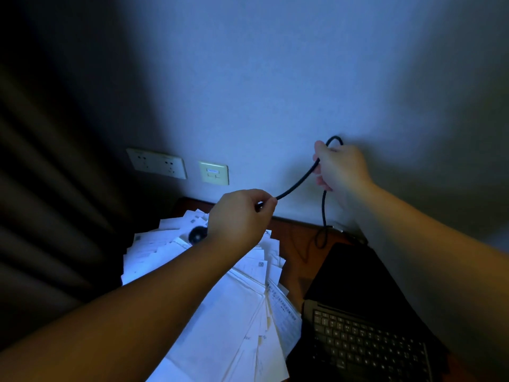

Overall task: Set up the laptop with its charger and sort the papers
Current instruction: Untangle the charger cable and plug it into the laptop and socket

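Note:
A black charger cable (298,181) stretches between both hands above the desk. My left hand (239,215) pinches one end of it between thumb and fingers. My right hand (340,168) grips it higher up near the wall, where the cable loops over the fingers and drops down to the desk by the laptop. The open black laptop (358,321) sits at the lower right, its keyboard visible and its screen dark. A messy fanned pile of white papers (228,304) covers the desk's left part, under my left forearm.
Two wall plates are on the wall behind the desk: a double power socket (157,163) and a smaller plate (214,172). A small round black object (197,235) lies on the papers. Dark curtain (49,175) hangs at the left. Bare brown desk (296,244) shows between papers and laptop.

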{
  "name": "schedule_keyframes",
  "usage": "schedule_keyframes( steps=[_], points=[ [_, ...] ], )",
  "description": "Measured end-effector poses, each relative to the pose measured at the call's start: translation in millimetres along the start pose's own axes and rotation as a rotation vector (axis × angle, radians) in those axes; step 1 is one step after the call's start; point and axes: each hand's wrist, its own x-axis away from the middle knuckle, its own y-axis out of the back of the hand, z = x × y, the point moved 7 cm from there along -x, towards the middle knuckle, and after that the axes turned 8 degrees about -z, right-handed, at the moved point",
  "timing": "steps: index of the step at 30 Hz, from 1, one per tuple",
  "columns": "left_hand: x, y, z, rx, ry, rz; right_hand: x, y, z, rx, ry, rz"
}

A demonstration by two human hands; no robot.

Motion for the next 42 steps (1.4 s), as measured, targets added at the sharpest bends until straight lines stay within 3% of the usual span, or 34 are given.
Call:
schedule_keyframes(
  steps=[5, 7, 10, 14, 17, 20, 23, 26, 29, 33, 35, 39, 42],
  points=[
    [3, 26, -19, -0.386, -0.279, -0.094, 12, 1, 22, 0.768, 0.344, 0.016],
    [7, 31, -30, -0.553, -0.403, -0.102, 25, -12, 32, 0.855, 0.507, 0.132],
    [19, 34, -51, -0.706, -0.563, -0.1, 55, -35, 44, 0.571, 0.553, 0.431],
    [43, 38, -70, -0.888, -0.724, -0.022, 88, -48, 62, 0.264, 0.546, 0.553],
    [61, 38, -76, -1.025, -0.844, 0.012, 107, -58, 69, 0.022, 0.368, 0.684],
    [74, 32, -70, -1.066, -0.893, 0.155, 125, -72, 74, -0.059, 0.241, 0.82],
    [80, 40, -65, -1.09, -0.959, 0.175, 143, -85, 80, -0.145, 0.133, 0.927],
    [83, 56, -53, -1.021, -1.081, 0.089, 149, -102, 87, -0.144, 0.191, 0.929],
    [79, 76, -24, -0.946, -1.122, 0.025, 146, -120, 95, -0.132, 0.235, 0.798],
    [70, 118, 27, -0.572, -1.041, -0.113, 146, -153, 98, -0.304, 0.085, 0.671],
    [59, 143, 55, -0.322, -0.885, -0.25, 147, -173, 95, -0.336, 0.027, 0.615],
    [14, 177, 119, 0.099, -0.243, -0.405, 152, -214, 87, -0.328, -0.033, 0.523],
    [-19, 169, 166, 0.365, 0.224, -0.251, 160, -241, 84, -0.306, -0.025, 0.518]
  ],
)
